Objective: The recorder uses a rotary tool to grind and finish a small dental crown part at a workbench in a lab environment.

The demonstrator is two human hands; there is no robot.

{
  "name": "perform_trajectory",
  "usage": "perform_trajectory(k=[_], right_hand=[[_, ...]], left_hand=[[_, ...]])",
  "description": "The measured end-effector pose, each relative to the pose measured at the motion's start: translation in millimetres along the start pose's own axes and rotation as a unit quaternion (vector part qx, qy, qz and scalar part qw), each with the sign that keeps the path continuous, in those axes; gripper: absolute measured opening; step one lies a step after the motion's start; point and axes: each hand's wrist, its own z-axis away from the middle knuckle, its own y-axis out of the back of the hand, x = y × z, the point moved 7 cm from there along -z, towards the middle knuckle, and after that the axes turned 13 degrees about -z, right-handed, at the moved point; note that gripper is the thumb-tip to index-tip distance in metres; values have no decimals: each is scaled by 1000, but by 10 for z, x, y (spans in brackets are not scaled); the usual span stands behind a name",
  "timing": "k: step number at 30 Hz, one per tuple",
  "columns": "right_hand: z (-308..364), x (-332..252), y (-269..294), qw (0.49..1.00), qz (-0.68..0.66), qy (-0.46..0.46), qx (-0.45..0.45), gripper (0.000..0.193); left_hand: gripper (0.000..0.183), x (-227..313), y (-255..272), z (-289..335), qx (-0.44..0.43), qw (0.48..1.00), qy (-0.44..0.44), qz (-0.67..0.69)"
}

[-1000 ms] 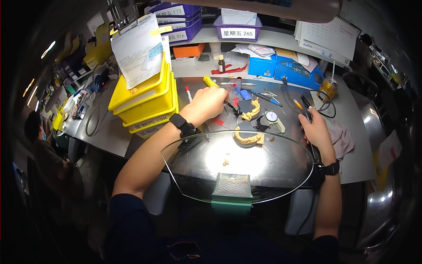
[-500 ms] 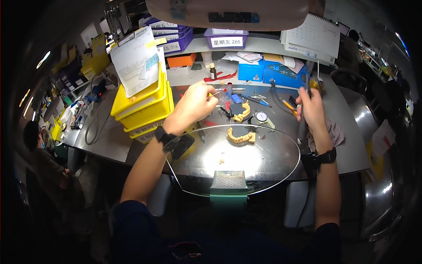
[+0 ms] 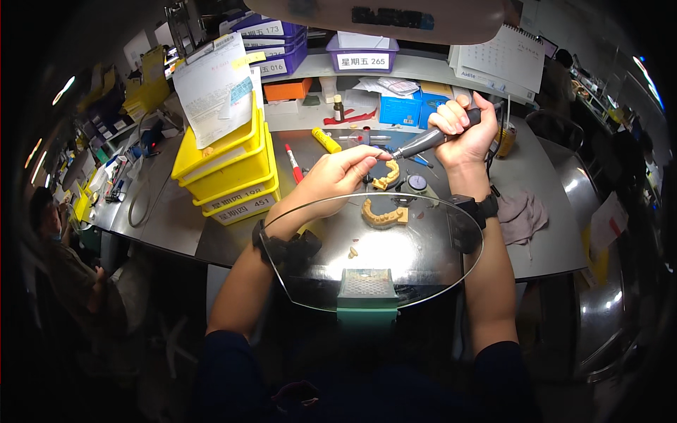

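Handpiece (image 3: 421, 144), dark grey, tapering to a silvery nose, wrapped firmly in the right hand (image 3: 465, 137) and slanting down leftward above the steel bench (image 3: 525, 257)! Left hand (image 3: 338, 176) has thumb and finger pinched on a thin piece (image 3: 391, 154) at that nose, too small to identify. Just beyond, 2 tan horseshoe-shaped dental casts (image 3: 384, 215). White labels (image 3: 243, 192), dark-printed, front stacked yellow bins (image 3: 211, 180); a purple bin (image 3: 363, 60) behind carries 1 too.
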Motion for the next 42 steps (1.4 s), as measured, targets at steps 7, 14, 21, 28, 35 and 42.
perform_trajectory(k=[7,14,21,28,35,42], right_hand=[[13,4,86,999,-46,-17,3,23],[30,78,123,998,-52,-28,7,22],[39,87,166,996,-77,-34,23,22],[-11,71,200,997,-64,-26,35,23],[3,203,187,999,44,-1,11,27],[161,344,284,996,83,-28,-14,29]], left_hand=[[28,41,-103,15,-5,1000,-21,-8],[27,49,-60,48,10,999,-12,-29],[27,39,-35,56,21,998,-26,-57],[27,70,22,16,9,996,-34,-83],[21,-191,-61,55,2,991,-43,-125],[31,106,33,202,-11,994,-48,-103]])
